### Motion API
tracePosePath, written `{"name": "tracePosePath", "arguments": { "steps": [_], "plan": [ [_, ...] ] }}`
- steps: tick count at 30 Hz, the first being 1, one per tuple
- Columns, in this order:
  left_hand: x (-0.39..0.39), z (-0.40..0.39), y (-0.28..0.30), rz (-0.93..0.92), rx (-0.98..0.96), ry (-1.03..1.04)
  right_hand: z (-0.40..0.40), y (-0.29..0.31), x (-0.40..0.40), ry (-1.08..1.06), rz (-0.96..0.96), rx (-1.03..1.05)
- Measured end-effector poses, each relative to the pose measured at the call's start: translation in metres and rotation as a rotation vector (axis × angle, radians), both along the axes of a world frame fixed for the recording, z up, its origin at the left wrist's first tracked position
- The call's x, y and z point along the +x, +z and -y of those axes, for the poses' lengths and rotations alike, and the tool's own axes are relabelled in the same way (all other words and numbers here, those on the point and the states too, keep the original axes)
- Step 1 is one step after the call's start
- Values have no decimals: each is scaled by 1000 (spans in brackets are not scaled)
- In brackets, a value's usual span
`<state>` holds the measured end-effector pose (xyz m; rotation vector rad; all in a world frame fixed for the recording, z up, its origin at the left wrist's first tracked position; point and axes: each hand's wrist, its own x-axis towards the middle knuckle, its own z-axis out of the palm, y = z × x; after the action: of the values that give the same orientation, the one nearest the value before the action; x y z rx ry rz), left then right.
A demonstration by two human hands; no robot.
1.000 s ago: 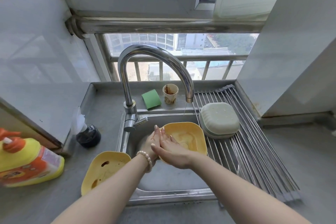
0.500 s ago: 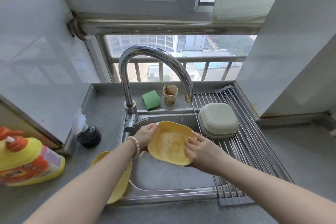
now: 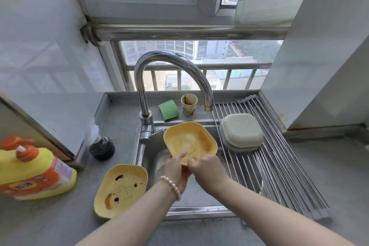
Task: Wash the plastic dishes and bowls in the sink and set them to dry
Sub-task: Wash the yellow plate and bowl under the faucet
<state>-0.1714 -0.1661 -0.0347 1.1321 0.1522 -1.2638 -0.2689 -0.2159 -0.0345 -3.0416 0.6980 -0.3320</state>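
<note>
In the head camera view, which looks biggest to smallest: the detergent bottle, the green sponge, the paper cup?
1. Detergent bottle, though nearness to the camera inflates it.
2. Green sponge and paper cup look alike; no ranking.

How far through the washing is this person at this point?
Done: green dishes sit upside down on the drying rack. In hand: left hand and right hand hold a yellow dish over the sink. Left: stained yellow dish on the counter.
</note>
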Motion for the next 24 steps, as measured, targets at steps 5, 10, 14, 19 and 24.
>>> {"name": "tracePosePath", "arguments": {
  "steps": [5, 10, 14, 19, 24],
  "plan": [
    [28, 2, 3, 218, 101, 0, 12, -21, -19, 159, 214, 127],
    [59, -3, 17, 205, 193, -370, 49, -24, -42, 222, 19, -204],
    [39, 3, 19, 47, 9, -205, 28, -15, -24, 132, -33, -83],
    [3, -4, 16, -21, -74, -39, -2, -19, -3, 82, 261, 102],
    [40, -5, 17, 44, 111, -115, 23, -24, -31, 268, 262, -31]
  ]
}}
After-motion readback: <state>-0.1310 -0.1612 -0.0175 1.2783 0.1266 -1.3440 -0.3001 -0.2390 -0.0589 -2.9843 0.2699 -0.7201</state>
